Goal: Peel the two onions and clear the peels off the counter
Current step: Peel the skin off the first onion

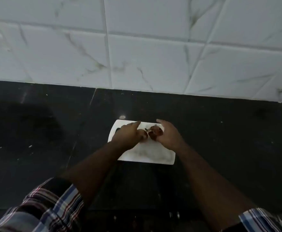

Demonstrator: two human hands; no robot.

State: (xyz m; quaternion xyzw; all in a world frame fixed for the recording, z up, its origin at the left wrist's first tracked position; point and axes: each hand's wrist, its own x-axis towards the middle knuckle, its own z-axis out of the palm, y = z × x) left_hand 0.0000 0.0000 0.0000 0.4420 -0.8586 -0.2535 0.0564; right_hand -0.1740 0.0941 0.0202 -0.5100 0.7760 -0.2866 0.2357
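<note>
Here, two onions (151, 133) side by side, orientation unclear

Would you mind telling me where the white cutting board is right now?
The white cutting board lies mid-frame on the black counter, under both hands.

The counter (36, 131) is dark polished stone, glossy and speckled. On it lies a smooth white cutting board (147, 154) (probably plastic), faintly stained. The far wall tiles (153, 56) are glossy, marble-veined white. The sleeves (53, 206) are woven plaid cloth.
</note>
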